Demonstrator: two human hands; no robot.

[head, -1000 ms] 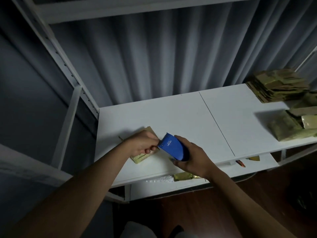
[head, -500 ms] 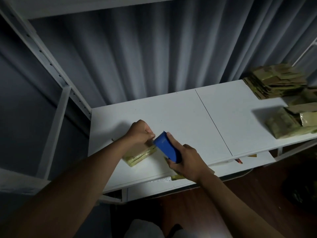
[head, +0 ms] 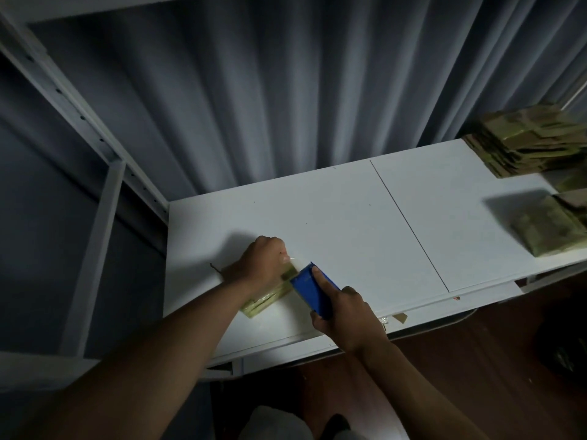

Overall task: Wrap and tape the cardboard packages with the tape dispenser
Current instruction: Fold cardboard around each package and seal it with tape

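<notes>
A white table (head: pixel 333 217) made of two boards stood in front of a grey curtain (head: pixel 270 100), with a white metal rack (head: pixel 95 192) at its left end. Near the front left of the table lay a flat cardboard package (head: pixel 270 298), its layered edge showing. The left hand (head: pixel 259 265) rested on top of it with the fingers curled, and the thumb and a fingertip seemed to pinch the end of a thin clear strip of tape (head: pixel 293 258); the strip was faint and hard to make out. Most of the package was hidden under that hand and wrist.

The right hand (head: pixel 344 309) gripped a blue tape dispenser (head: pixel 313 292), fingers wrapped round its body and the forefinger laid along the top. The dispenser's toothed end pointed toward the left hand and sat just beside the package's right edge; whether it touched the cardboard could not be told.

At the far right back corner sat a tall stack of packages (head: pixel 530 147), cut off by the frame's edge. In front of it lay another lower pile (head: pixel 549 227), also cut off on the right, blurred and casting a shadow to its left.

Under the front edge of the table a lower shelf (head: pixel 428 309) stuck out, with a small scrap of cardboard (head: pixel 401 318) on it. Dark floor (head: pixel 476 360) showed below
</notes>
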